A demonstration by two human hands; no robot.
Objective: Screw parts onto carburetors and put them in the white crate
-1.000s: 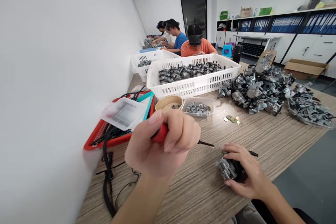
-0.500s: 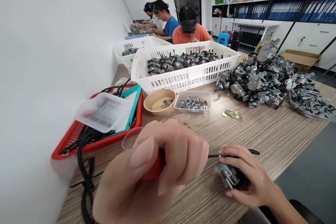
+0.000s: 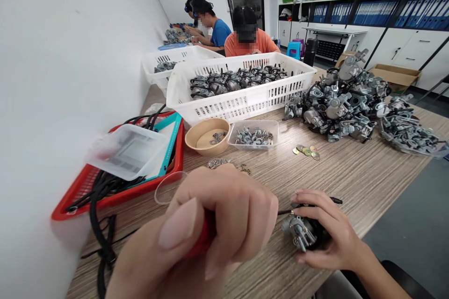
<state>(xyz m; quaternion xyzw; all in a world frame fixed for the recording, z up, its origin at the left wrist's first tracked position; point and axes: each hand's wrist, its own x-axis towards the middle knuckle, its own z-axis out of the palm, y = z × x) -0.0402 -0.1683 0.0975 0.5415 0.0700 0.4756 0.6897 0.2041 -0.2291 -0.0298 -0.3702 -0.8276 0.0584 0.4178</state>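
Large in the foreground, my left hand (image 3: 228,215) is closed around the red handle (image 3: 205,238) of a tool. A thin dark shaft (image 3: 284,212) shows to the right of the fist and reaches a small brass-coloured piece at my right hand's fingertips. My right hand (image 3: 329,231) grips a metal carburetor-like part (image 3: 300,232) on the wooden table (image 3: 270,271), fingers over its top and thumb at its lower side. A black tube end (image 3: 336,200) sticks out beyond those fingers. Most of the handle is hidden by my left hand.
Behind are a white basket (image 3: 242,98) of similar parts, a tan bowl (image 3: 206,138), a clear tray of small parts (image 3: 254,135) and several discs (image 3: 307,151). A red basket (image 3: 122,196) with black hoses stands left, a parts heap (image 3: 336,103) right. People sit beyond.
The view has shifted slightly, so the background sits further left. Both hands keep their grips; my left hand appears a little lower and further left.
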